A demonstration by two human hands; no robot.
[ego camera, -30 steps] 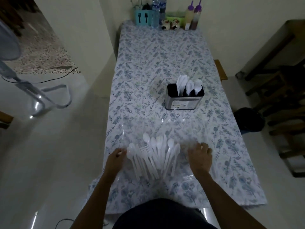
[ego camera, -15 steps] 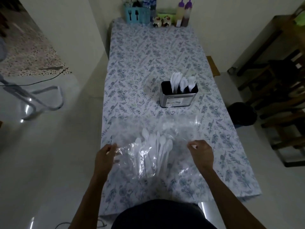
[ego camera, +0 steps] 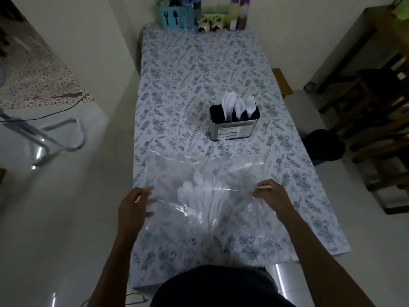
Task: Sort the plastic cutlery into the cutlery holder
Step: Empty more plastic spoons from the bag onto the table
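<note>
A clear plastic sheet (ego camera: pixel 168 173) lies over the near part of the worktop (ego camera: pixel 199 69), which wears a leaf-print cloth. The left hand (ego camera: pixel 132 204) holds the sheet's left side, its fingers (ego camera: pixel 145 191) curled round the film with the thumb underneath. The right hand (ego camera: pixel 272 193) pinches the right side between thumb and curled fingers (ego camera: pixel 257 192). Between the two hands a pile of white plastic cutlery (ego camera: pixel 201 196) shows through the film, handles pointing toward the person; whether it lies under the film or wrapped inside it cannot be told. Farther out, right of the middle, stands the holder (ego camera: pixel 233 127), a metal box with a dark inner part. White pieces (ego camera: pixel 238 105) stand upright in it: spoons on the left and in the middle, forks on the right. At the far end of the worktop are a blue caddy (ego camera: pixel 170 17) with fork marks, a water bottle (ego camera: pixel 195 7), two small jars (ego camera: pixel 209 25) and two sauce bottles (ego camera: pixel 239 12). A dark bin (ego camera: pixel 325 144) stands on the floor to the right.
</note>
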